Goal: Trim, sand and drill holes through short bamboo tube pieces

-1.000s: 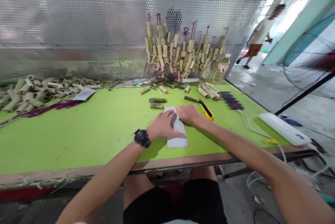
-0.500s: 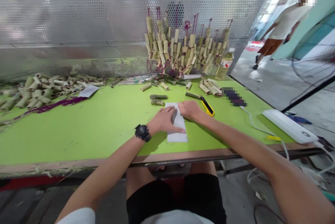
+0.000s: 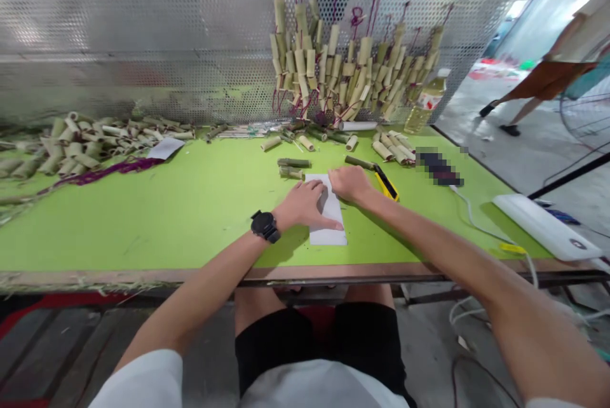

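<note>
A narrow sheet of white paper lies flat on the green tabletop in front of me. My left hand rests on it, fingers spread and thumb stretched across towards its right edge. At the far right edge of the paper, my right hand is closed with curled fingers on the edge; its fingertips are partly hidden. Just right of that hand lies a yellow and black box cutter, near a dark green bamboo piece. Two short bamboo pieces lie just beyond the paper.
Bamboo tube strings on purple cord hang along the perforated metal panel. A bamboo pile is at left. On the right are an oil bottle, a blurred phone and a white power strip. Someone walks beyond.
The view has tilted slightly downward, so the table objects sit higher in it. Both hands keep nearly the same places on the paper. The person at right has walked on.
</note>
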Action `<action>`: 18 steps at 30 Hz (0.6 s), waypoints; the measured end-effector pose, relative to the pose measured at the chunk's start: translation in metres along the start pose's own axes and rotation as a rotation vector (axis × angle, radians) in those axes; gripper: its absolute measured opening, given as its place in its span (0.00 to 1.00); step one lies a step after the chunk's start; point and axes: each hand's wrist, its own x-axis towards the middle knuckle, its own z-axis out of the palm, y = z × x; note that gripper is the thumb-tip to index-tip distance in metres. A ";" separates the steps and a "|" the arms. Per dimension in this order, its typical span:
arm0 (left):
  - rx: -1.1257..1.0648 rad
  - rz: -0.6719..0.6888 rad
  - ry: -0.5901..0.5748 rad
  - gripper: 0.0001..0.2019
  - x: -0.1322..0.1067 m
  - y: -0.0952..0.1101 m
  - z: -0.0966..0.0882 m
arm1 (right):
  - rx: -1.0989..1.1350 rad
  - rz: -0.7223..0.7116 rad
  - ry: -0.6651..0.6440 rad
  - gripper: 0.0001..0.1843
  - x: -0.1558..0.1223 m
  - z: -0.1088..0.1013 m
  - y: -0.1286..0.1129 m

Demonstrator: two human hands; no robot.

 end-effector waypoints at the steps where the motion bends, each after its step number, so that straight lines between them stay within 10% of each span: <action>1: -0.003 -0.004 0.004 0.53 0.000 0.000 0.000 | 0.007 -0.022 -0.015 0.34 -0.009 0.002 -0.002; 6: 0.001 0.041 0.008 0.53 0.001 -0.002 0.001 | -0.007 -0.066 -0.038 0.37 -0.043 0.006 -0.008; 13: 0.000 0.013 -0.026 0.52 0.001 0.001 -0.005 | -0.012 0.052 -0.004 0.35 0.007 -0.002 0.001; 18: -0.019 0.021 -0.005 0.51 0.004 -0.002 -0.003 | -0.002 -0.099 -0.041 0.36 -0.040 0.003 -0.009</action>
